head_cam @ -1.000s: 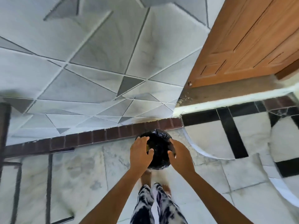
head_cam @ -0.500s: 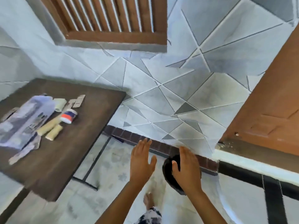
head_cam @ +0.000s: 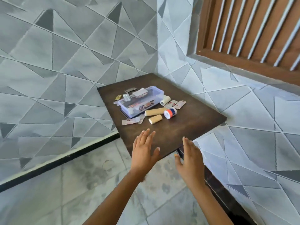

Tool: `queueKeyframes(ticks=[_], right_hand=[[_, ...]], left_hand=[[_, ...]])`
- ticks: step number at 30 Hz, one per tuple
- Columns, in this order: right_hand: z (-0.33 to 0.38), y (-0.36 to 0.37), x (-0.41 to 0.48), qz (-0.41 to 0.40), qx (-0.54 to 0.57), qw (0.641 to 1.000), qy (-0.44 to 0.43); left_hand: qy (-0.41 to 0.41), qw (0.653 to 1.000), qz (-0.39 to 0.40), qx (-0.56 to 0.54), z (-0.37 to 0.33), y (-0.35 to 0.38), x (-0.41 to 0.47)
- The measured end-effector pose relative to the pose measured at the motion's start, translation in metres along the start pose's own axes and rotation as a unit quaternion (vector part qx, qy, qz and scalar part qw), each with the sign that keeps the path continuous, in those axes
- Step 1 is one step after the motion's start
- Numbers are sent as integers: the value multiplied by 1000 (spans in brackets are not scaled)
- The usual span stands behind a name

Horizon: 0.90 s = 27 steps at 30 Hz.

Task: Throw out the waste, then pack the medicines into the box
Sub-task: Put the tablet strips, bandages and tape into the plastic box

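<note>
Both hands empty, fingers spread — left hand (head_cam: 143, 150) over the near edge of the table (head_cam: 186, 129), right hand (head_cam: 190, 157) just off its near corner. Neither touches anything. Clear box (head_cam: 138, 101) lies mid-table, lid shut, blister strips (head_cam: 125, 97) on and beside it. Medicines are scattered round it — two tan rolls (head_cam: 155, 111), a white bottle (head_cam: 170, 113), more strips (head_cam: 176, 104) to the right, sachets (head_cam: 132, 121) in front.

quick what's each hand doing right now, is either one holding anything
Left hand: open, fingers spread, holding nothing.
Right hand: open, fingers spread, holding nothing.
</note>
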State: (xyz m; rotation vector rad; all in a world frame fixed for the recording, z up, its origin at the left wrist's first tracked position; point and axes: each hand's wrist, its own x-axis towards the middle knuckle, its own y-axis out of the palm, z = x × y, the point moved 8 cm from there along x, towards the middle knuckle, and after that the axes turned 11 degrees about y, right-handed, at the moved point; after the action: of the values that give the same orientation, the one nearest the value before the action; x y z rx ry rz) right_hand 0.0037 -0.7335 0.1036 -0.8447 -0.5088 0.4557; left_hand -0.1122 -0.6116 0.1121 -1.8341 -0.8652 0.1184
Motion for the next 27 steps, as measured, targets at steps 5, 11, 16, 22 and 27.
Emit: queueKeyframes(ticks=[5,11,16,22,27], right_hand=[[84,61,31,13,-13,1000,-11],[153,118,66,21,-27,999,9],[192,152,105,6,-33,999,25],[206,192,156,10,-30,997,65],[198,225,195,31,-24,993,113]], left_hand=[[-2,1000,-20,5,85,-40,28],[-1,1000,-24,1,173,-78,72],[4,1000,-20,0,225,-91,119],[12,1000,-10,-24,268,-80,182],[23,999,20,-29,296,-56,233]])
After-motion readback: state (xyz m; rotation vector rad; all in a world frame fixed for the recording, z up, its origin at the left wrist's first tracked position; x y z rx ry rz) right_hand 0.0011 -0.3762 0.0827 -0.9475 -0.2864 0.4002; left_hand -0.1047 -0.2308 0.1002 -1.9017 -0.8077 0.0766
